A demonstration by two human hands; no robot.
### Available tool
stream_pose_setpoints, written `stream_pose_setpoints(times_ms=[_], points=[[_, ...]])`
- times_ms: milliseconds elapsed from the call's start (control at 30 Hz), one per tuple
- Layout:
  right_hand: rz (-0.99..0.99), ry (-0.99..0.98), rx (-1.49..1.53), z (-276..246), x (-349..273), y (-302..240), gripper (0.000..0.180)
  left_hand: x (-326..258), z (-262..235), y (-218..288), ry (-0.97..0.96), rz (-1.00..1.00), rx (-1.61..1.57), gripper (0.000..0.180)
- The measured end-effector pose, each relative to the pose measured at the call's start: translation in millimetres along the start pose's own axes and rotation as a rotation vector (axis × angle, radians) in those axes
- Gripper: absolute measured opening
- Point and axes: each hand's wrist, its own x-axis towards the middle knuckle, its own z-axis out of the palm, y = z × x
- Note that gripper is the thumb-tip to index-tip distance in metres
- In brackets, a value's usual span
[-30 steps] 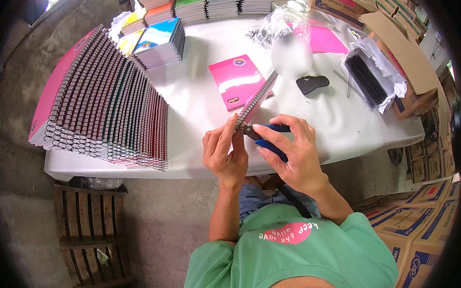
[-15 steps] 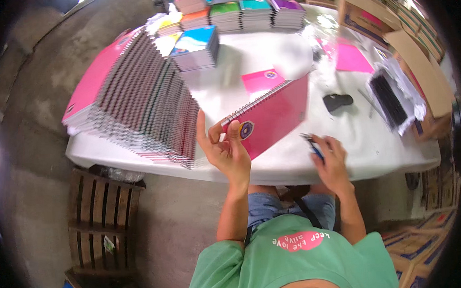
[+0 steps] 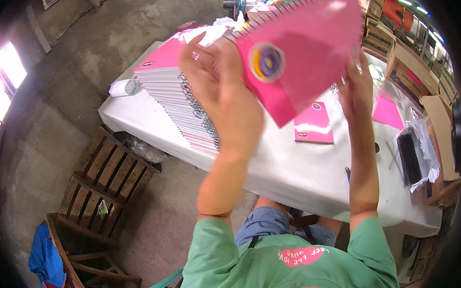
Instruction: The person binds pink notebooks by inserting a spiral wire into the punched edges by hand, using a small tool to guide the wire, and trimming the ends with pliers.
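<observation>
A pink spiral notebook [image 3: 309,53] with a round emblem on its cover is raised and tilted above the table, its wire coil along the upper edge. My left hand [image 3: 225,92] grips its left corner by the coil, with some fingers raised and slightly blurred. At the lower right edge, my right hand [image 3: 355,87] holds the notebook, its fingers partly behind it. A tall stack of pink spiral notebooks [image 3: 180,107] stands left of my left hand. Below the raised one, another pink notebook or cover [image 3: 314,130] lies flat. Pliers [image 3: 348,174] rest beside my right forearm, partly hidden by it.
A white-covered table [image 3: 293,172] is in front of me. On its right lie a pink sheet [image 3: 388,111] and a bundle of black coils [image 3: 409,157] in white wrapping. Cardboard boxes [image 3: 438,130] stand beyond. A wooden crate [image 3: 96,191] is on the floor at left.
The notebook has been lifted toward me. My right hand has let go of the pliers, now on the table, and taken the notebook's right edge. The view has turned left.
</observation>
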Motion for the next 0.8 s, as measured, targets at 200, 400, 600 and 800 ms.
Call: stream_pose_setpoints(times_ms=[200, 400, 600, 800], points=[[-0.894, -0.559, -0.847, 109, 135, 54, 0.033, 129, -65, 30, -0.008, 0.371, 0.733, 0.022], [-0.291, -0.476, -1.282, 190, 122, 122, 0.044, 147, -157, -6, 0.072, 0.207, 1.165, 0.021], [-0.012, -0.226, -0.664, 182, 111, 185, 0.043, 134, -190, -45, -0.023, 0.193, 0.918, 0.037], [-0.597, 0.057, -0.715, 109, 171, 228, 0.029, 146, -190, -157, -0.215, 0.451, 0.713, 0.049]])
